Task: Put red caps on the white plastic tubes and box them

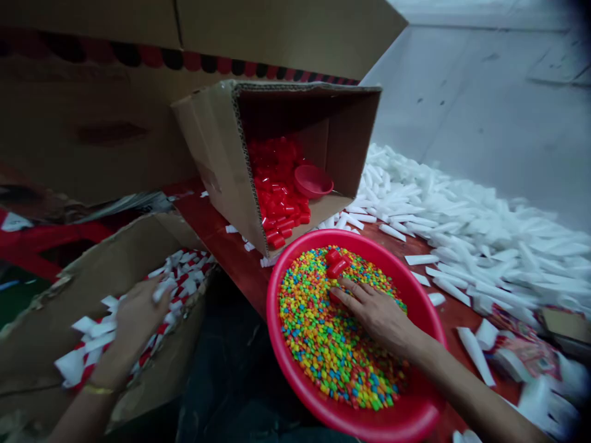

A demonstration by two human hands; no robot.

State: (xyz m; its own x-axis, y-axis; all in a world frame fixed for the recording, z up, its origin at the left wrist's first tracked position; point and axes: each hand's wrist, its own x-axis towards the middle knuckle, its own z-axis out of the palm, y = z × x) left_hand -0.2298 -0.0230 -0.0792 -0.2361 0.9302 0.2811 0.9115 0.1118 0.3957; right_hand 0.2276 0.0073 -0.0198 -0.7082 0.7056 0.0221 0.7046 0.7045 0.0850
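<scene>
My right hand (376, 315) reaches into a red plastic basin (276, 332) of small multicoloured candies (314, 344). Its fingertips are on a red plastic cap, mostly hidden beneath them; the thumb is out of sight. Just beyond the fingers, a few more red caps (338, 264) lie on the candies. On the other side, my left hand (141, 314) hangs over an open cardboard box (41, 332), its fingers curled round a short white tube (163, 288). Under that hand, white tubes with red caps (99, 335) lie heaped in the box; the image is slightly blurred there.
A cardboard carton (210, 147) lies on its side behind the basin, holding loose red caps (277, 184) and a small red bowl (314, 181). White tubes (462, 246) are piled across the red tabletop (249, 280) at right. Crumpled printed packaging (526, 344) lies near them.
</scene>
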